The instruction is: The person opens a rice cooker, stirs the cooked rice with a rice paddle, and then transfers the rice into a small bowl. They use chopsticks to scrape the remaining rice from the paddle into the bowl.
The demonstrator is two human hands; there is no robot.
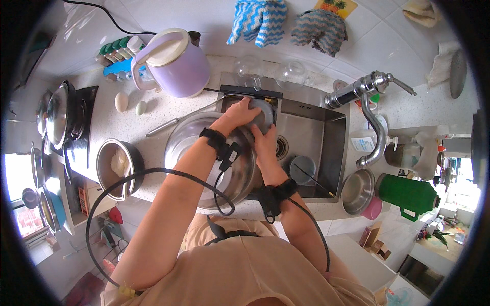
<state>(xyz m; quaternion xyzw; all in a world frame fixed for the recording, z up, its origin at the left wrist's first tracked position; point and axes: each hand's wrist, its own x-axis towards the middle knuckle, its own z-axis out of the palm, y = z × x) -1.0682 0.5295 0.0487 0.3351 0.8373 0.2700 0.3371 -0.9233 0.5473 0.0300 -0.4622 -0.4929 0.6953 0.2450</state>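
Observation:
A round grey lid or shallow dish (pixel 262 114) is held between both hands over the left part of the steel sink (pixel 302 126). My left hand (pixel 240 113) grips its upper left side, and my right hand (pixel 264 139) holds its lower edge. Beneath my left forearm stands a large stainless steel basin (pixel 183 132) on the counter at the sink's left. A long-handled metal utensil (pixel 168 125) lies behind the basin, its far end reaching to the sink. In the right part of the sink sits a small round container (pixel 302 170), with a thin dark stick across it.
A lilac kettle (pixel 183 69), two eggs (pixel 121 102) and a pot with white contents (pixel 115 164) stand left. Glass vessels (pixel 293 74) are behind the sink. The faucet (pixel 373 118), a steel bowl (pixel 358 191) and a green thermos (pixel 407 192) are right. Black cables (pixel 153 170) cross my arms.

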